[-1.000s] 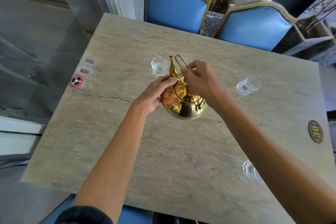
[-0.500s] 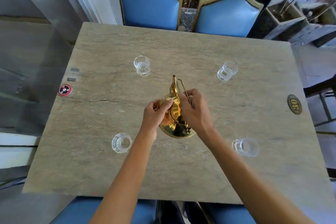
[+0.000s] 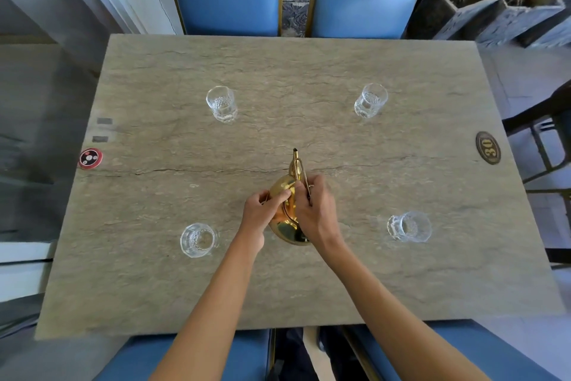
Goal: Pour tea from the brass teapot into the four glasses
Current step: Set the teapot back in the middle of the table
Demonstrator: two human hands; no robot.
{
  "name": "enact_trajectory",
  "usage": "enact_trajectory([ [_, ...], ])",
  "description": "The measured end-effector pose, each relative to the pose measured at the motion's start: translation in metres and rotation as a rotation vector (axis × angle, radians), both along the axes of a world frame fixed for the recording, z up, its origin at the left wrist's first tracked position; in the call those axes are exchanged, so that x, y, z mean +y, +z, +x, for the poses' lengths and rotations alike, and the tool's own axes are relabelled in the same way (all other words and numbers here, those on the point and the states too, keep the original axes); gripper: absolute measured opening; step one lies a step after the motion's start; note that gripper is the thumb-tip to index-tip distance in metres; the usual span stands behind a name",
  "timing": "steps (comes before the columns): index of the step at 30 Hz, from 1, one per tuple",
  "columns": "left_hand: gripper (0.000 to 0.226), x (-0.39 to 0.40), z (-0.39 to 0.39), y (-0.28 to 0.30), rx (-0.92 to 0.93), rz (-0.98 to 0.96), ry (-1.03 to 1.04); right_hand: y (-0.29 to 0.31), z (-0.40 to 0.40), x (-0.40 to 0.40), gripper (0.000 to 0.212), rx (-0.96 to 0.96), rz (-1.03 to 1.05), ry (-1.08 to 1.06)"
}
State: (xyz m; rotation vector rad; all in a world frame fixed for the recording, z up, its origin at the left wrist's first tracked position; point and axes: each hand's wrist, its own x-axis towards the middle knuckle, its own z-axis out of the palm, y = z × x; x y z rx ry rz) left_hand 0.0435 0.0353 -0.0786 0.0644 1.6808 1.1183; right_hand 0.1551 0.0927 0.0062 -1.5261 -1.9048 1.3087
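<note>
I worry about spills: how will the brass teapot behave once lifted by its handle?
The brass teapot probably swings on its thin wire handle, so the left hand steadying the body helps. The polished metal looks slippery. It is rigid; its weight cannot be judged.

**Bare arms, no sleeves in view**

Both forearms bare from frame bottom to wrists; no sleeve, watch, ring or band visible. Left hand (image 3: 262, 213) and right hand (image 3: 315, 213) bare, no gloves. Below table edge, dark clothing btwn blue seats, too dim for detail.
</note>
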Motion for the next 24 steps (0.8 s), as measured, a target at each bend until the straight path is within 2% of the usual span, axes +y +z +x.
enact_trajectory([
  [4,0.026,0.008,-0.004,-0.004,0.006,-0.021,-0.035,-0.007,-0.003,0.003,0.023,-0.018,0.013,-0.013],
  [9,0.042,0.022,-0.007,-0.008,0.014,-0.060,-0.056,-0.013,-0.009,0.015,0.024,-0.030,0.008,-0.035],
  [16,0.021,0.043,-0.012,-0.011,0.042,-0.045,-0.057,-0.021,-0.015,0.029,0.025,-0.024,-0.006,-0.086],
  [24,0.022,0.060,-0.015,-0.013,0.067,-0.043,-0.059,-0.024,-0.023,0.046,0.025,-0.029,-0.009,-0.107],
])
